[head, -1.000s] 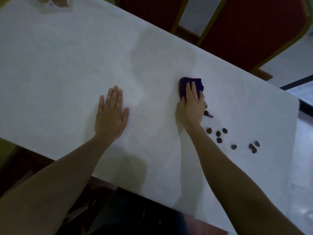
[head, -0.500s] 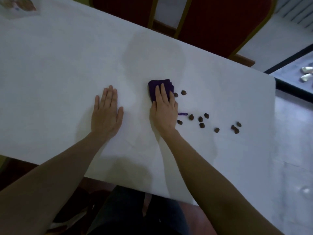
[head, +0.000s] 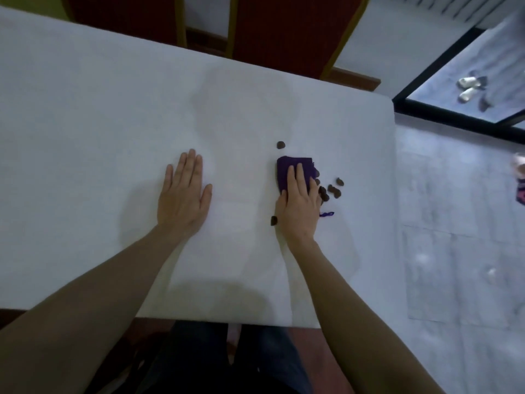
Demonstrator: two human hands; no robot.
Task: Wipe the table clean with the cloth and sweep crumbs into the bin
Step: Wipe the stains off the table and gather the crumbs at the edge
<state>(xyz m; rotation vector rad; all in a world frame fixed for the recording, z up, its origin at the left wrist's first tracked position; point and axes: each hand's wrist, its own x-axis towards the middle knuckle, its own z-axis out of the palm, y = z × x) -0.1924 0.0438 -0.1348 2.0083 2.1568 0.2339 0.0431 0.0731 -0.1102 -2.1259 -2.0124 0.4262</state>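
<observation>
My right hand lies flat, fingers straight, pressing a folded purple cloth onto the white table. Several dark brown crumbs cluster against the cloth's right edge. One crumb sits just beyond the cloth and another lies by my right wrist. A purple thread trails from under my palm. My left hand rests flat on the table to the left, fingers straight. No bin is in view.
Two red chairs with gold frames stand along the table's far edge. The table's right edge drops to a pale tiled floor. A black-framed glass door is at the upper right.
My right hand pushed the cloth rightwards into the crumbs, bunching them together at its right edge. Two crumbs were left behind. My left hand stayed flat in place.
</observation>
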